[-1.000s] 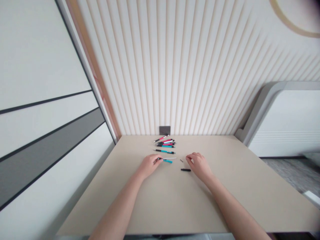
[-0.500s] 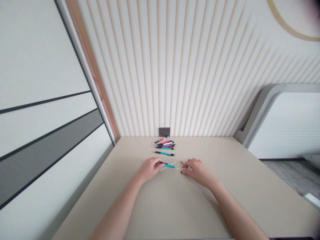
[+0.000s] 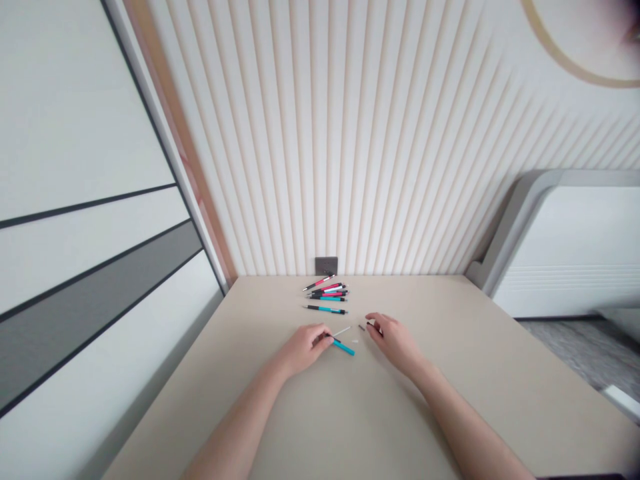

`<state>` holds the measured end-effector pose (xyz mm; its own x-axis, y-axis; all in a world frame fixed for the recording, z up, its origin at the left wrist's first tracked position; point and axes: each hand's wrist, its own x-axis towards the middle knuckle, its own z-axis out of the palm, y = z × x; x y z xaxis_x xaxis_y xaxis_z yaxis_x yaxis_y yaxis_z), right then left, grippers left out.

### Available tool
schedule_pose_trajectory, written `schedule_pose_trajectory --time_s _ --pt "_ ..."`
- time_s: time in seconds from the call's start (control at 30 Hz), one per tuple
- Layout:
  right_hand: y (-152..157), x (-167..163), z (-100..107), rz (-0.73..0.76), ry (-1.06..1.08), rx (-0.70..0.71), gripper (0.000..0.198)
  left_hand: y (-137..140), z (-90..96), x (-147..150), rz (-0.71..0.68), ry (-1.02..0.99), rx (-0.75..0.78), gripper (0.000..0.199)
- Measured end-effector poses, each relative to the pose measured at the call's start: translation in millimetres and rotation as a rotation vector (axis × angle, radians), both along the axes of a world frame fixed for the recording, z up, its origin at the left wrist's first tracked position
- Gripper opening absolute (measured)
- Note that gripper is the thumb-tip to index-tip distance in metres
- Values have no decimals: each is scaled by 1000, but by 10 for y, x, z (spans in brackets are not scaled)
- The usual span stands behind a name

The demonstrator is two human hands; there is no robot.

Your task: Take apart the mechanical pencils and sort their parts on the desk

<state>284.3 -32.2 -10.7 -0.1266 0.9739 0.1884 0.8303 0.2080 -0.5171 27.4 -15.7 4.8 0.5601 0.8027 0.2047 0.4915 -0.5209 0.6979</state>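
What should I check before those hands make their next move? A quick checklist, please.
1. Left hand's grip holds the slim turquoise tube: ok.
2. Right hand's grip holds the small black piece: ok, though mostly hidden.
3. Tube and black piece joined: not ok, they are apart.
4. Tiny grey piece in sight: ok, near the right hand.
5. Thin white stick free of the left hand: cannot tell.

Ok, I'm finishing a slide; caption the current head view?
Left hand holding a blue pen barrel, right hand holding a small black piece, with several pens lying beyond on the table.
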Motion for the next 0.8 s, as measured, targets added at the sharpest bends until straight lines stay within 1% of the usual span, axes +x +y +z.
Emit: schedule_pose_trajectory --time_s 0.07,0.2,0.33,0.43,0.53,0.63,0.7,0.8 --pt "2 -16 -25 22 -4 13 25 0 -5 2 5 -5 -7 25" --pt "-35 -83 -19 163 17 14 20 -2 -18 0 1 -2 -30 26" --pt "-73 -145 20 233 -6 11 14 5 -16 -4 12 -84 -29 25" --pt "-86 -159 31 243 -38 -3 14 43 1 -25 92 -185 1 25" --pt "-100 -164 28 234 -37 -9 19 113 17 -79 222 -274 43 26" --pt "-116 -185 34 228 -38 0 23 183 8 -150 340 -354 40 26" --pt "-125 -209 40 230 -51 5 23 218 -9 -188 383 -398 20 26" --pt "-130 -244 41 231 -64 16 18 246 -35 -220 402 -433 2 27"
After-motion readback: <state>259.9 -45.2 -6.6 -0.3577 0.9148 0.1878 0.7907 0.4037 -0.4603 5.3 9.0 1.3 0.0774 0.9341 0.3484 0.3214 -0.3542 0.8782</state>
